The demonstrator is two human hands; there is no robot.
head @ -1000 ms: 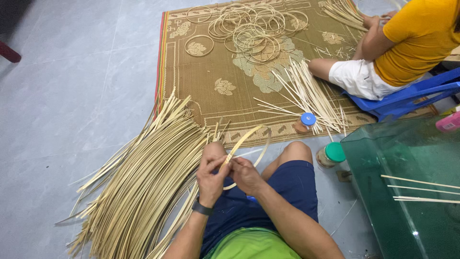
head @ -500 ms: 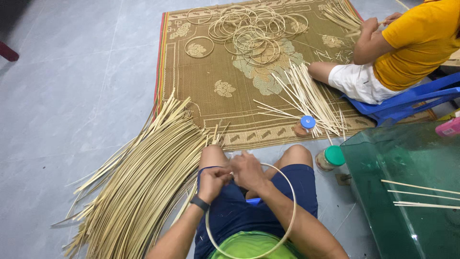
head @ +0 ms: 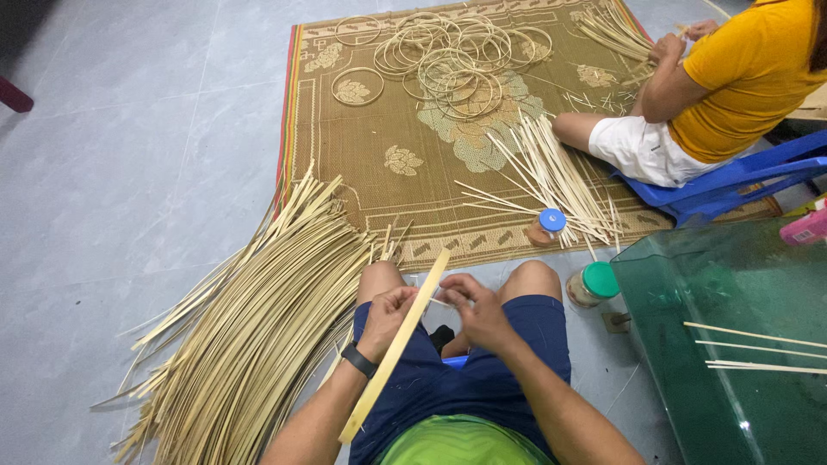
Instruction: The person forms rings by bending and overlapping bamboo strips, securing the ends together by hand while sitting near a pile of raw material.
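Observation:
My left hand grips a pale bamboo strip bent into a hoop; seen edge-on, it slants from near my left elbow up past my knees. My right hand pinches the same hoop just right of the left hand, fingers closed on it. Both hands are over my lap, above dark blue shorts. A black watch sits on my left wrist. The hoop's far side is hidden behind its near edge.
A big pile of bamboo strips fans out at my left. A patterned mat carries finished hoops and thin sticks. Another person in a yellow shirt sits on a blue stool at right. Two jars and a green glass table stand nearby.
Half a second ago the hoop lay open as a full circle over my lap; now it is turned edge-on and tilted up. My hands stay together on it.

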